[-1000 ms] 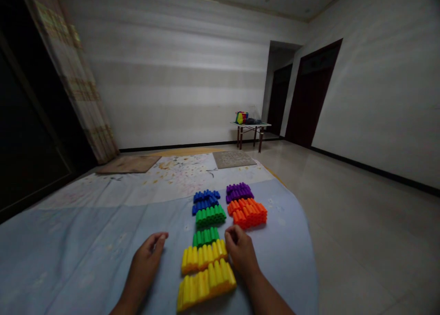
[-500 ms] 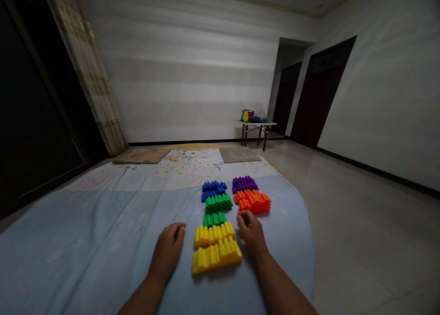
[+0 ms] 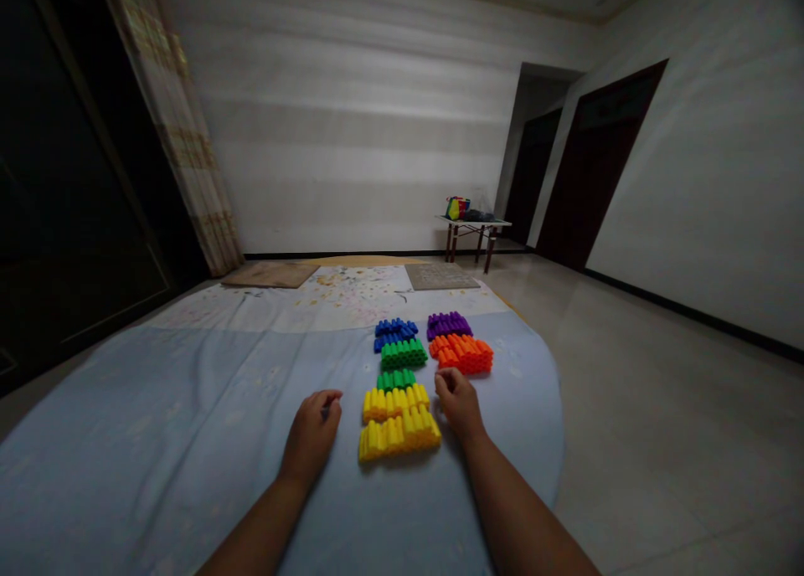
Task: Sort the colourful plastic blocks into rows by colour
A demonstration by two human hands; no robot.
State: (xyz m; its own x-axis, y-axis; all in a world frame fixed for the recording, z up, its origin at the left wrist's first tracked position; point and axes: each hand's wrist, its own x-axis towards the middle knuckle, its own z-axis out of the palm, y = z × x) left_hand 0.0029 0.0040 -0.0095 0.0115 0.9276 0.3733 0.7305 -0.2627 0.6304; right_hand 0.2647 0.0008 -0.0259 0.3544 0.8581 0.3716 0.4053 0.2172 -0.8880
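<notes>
Viewpoint has shifted since one second ago: yellow cylinders (image 3: 400,439) and orange cylinders (image 3: 463,355) appear higher, arrangement unchanged, on blue cloth (image 3: 207,425). Left hand (image 3: 311,434) and right hand (image 3: 461,404), curled and apart, flank the yellow; any grip cannot be determined.

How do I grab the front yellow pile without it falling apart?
Try holding the front yellow pile by its left and right sides, one hand from each side, pressing gently inward. Its tubes lie side by side in a wide, low row, so grabbing the middle might pull out just a few. The back yellow pile leaves little room behind.
</notes>
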